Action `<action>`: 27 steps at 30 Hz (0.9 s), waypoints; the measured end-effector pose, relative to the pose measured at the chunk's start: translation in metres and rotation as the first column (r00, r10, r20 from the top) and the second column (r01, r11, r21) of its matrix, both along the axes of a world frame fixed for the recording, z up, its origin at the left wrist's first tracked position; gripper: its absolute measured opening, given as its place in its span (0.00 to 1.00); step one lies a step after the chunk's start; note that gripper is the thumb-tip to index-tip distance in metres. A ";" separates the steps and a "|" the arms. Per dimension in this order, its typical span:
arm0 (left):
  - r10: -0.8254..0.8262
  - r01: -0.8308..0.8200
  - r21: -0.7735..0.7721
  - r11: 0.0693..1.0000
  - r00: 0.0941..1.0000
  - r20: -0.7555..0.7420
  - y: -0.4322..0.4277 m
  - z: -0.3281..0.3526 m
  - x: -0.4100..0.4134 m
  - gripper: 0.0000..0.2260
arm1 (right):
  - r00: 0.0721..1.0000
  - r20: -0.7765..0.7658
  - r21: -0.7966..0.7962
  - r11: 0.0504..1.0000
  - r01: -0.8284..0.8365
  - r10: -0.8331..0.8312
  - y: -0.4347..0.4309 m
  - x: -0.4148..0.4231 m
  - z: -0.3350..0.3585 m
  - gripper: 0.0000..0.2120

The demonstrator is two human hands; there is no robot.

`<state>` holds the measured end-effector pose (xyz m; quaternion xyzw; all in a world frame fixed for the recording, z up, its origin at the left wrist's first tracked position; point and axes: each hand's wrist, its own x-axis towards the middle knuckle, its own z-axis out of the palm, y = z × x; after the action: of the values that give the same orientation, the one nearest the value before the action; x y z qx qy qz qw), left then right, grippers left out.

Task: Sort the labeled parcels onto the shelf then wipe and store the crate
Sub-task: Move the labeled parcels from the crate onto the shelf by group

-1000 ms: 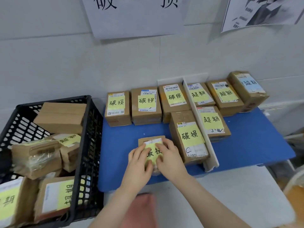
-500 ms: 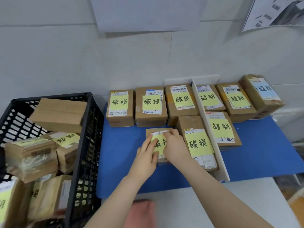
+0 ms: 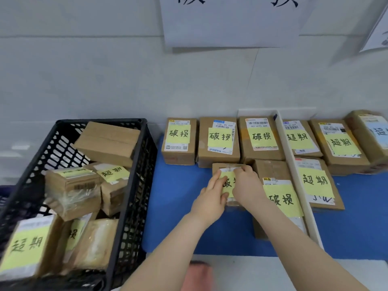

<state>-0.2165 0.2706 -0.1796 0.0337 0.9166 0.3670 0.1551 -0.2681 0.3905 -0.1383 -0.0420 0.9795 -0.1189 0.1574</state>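
One black crate (image 3: 134,185), with several parcels (image 3: 73,190) inside, suggests to me sorting is far from done. On the blue shelf (image 3: 178,206) the small parcel (image 3: 227,181) has slid back, now just before the rear row (image 3: 218,139). My left hand (image 3: 210,198) and right hand (image 3: 245,185) clasp it, fingers curled round its sides.

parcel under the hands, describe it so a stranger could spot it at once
On the blue shelf, left of the white divider, three boxes line the wall with two more in front. The parcel is the left front one, gripped by the left hand and right hand. It is the smallest there, its yellow note half covered.
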 end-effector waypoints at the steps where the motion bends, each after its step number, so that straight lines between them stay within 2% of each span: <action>1: -0.036 0.037 -0.034 0.999 0.999 0.033 -0.003 0.005 -0.003 0.23 | 1.000 -0.005 0.015 1.000 0.000 0.000 -0.001 0.000 0.000 0.17; 4: -0.102 0.111 -0.086 0.990 0.989 0.106 -0.016 0.033 -0.004 0.25 | 1.000 0.002 0.081 0.997 -0.006 0.005 -0.007 0.002 0.004 0.17; 7: -0.043 0.043 -0.021 0.999 0.999 -0.019 -0.037 0.070 0.026 0.25 | 1.000 0.017 0.091 0.996 0.014 -0.016 -0.010 0.001 0.007 0.16; 10: 0.149 -0.140 0.058 0.988 0.972 -0.182 -0.081 0.096 0.072 0.22 | 0.998 0.007 0.049 0.997 0.063 -0.063 -0.021 0.007 0.010 0.16; 12: 0.329 -0.319 0.082 0.944 0.899 -0.290 -0.125 0.103 0.098 0.20 | 0.993 -0.104 -0.047 0.998 0.044 -0.049 -0.042 0.020 0.013 0.18; 14: 0.477 -0.498 0.057 0.865 0.783 -0.398 -0.172 0.107 0.117 0.19 | 0.983 -0.177 -0.199 0.977 -0.079 0.044 -0.078 0.039 0.019 0.26; 16: 0.589 -0.656 0.034 0.754 0.651 -0.478 -0.217 0.107 0.125 0.17 | 0.966 -0.198 -0.325 0.919 -0.225 0.166 -0.121 0.058 0.028 0.28; 18: 0.665 -0.775 -0.005 0.632 0.546 -0.510 -0.258 0.105 0.119 0.17 | 0.930 -0.241 -0.394 0.848 -0.354 0.276 -0.162 0.069 0.035 0.26; 20: 0.735 -0.827 -0.075 0.557 0.533 -0.418 -0.289 0.094 0.103 0.18 | 0.898 -0.271 -0.449 0.780 -0.436 0.347 -0.198 0.076 0.040 0.25; 23: 0.776 -0.795 -0.214 0.567 0.603 -0.183 -0.312 0.068 0.089 0.22 | 0.879 -0.245 -0.515 0.714 -0.475 0.409 -0.237 0.081 0.042 0.22; 25: 0.778 -0.780 -0.194 0.595 0.619 -0.104 -0.317 0.054 0.092 0.23 | 0.874 -0.219 -0.554 0.682 -0.477 0.434 -0.258 0.080 0.040 0.21; 27: 0.787 -0.795 -0.129 0.593 0.606 -0.118 -0.319 0.046 0.102 0.22 | 0.879 -0.195 -0.599 0.657 -0.458 0.436 -0.278 0.077 0.037 0.20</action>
<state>-0.1148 -0.0487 -0.1336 -0.3806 0.8673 0.3180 -0.0435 -0.1909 0.1129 -0.1009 -0.3333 0.8441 -0.3954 0.1419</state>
